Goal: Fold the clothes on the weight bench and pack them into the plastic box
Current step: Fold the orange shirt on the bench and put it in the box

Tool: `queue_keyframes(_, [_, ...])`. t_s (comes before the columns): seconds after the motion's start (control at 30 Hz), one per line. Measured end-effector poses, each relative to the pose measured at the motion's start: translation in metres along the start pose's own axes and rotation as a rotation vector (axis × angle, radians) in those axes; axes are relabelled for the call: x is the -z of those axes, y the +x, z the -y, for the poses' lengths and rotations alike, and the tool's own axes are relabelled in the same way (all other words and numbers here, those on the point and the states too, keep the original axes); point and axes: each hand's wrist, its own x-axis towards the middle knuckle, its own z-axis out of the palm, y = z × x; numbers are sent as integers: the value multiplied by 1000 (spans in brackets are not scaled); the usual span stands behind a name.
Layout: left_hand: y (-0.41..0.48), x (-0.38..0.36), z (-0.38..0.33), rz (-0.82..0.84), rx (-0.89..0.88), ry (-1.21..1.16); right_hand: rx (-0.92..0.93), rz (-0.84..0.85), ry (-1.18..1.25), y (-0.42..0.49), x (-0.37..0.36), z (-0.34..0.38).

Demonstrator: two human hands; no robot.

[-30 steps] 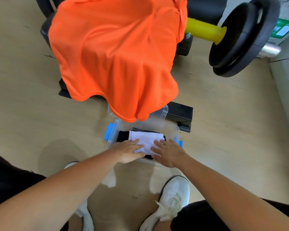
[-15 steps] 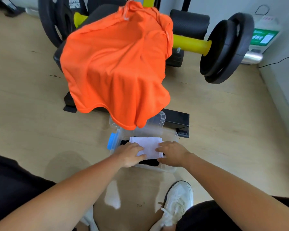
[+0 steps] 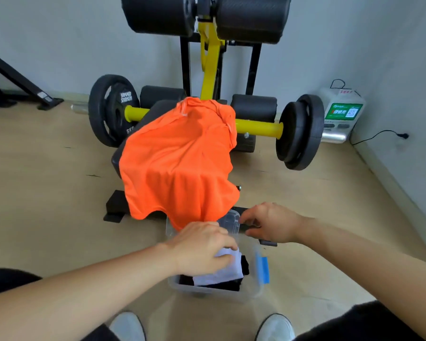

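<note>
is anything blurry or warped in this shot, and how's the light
Head view: the left hand, the right hand and the near rim of the plastic box are softened by motion blur, while the orange shirt looks sharper. The wide lens stretches the forearms toward the bottom edge. The light is soft and even, with faint shadows on the floor and no strong glare.

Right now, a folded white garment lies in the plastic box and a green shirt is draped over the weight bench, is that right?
Not quite. The head view shows the shirt draped over the weight bench is orange, not green. The rest holds: a folded white garment lies in the plastic box.
</note>
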Motion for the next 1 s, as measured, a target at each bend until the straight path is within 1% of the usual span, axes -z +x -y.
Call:
queue_keyframes(0.1, [0, 46, 8, -244, -31, 41, 29, -185, 76, 4, 41, 13])
queue_keyframes(0.17, [5, 71, 20, -439, -8, 57, 30, -313, 145, 10, 62, 17])
queue_keyframes(0.23, [14, 94, 38, -573, 82, 76, 0, -416, 269, 23, 77, 19])
queue_keyframes(0.27, [19, 105, 49, -599, 151, 97, -23, -455, 330, 32, 83, 19])
queue_keyframes(0.4, [36, 127, 97, -518, 479, 118, -97, -562, 484, 71, 98, 16])
queue_keyframes(0.43, [36, 127, 107, -513, 535, 109, -122, -578, 503, 80, 100, 15])
queue_keyframes(0.5, [39, 124, 120, -500, 579, 108, -174, -602, 533, 96, 105, 12])
queue_keyframes(0.63, [44, 126, 126, -515, 555, 44, -255, -698, 670, 124, 110, 5])
queue_keyframes(0.7, [44, 128, 129, -492, 515, 46, -284, -742, 727, 135, 105, 1])
queue_keyframes(0.77, [40, 133, 128, -464, 487, 41, -305, -733, 791, 145, 99, -3])
queue_keyframes(0.83, [32, 140, 122, -428, 491, 14, -318, -723, 940, 151, 97, -7])
queue_keyframes(0.9, [23, 149, 116, -325, 466, -33, -325, -727, 1020, 155, 98, -11])
queue_keyframes(0.93, [20, 154, 114, -243, 445, -101, -321, -727, 1018, 156, 97, -12])
queue_keyframes(1.0, [16, 162, 111, -82, 390, -327, -290, -729, 1001, 158, 97, -13])
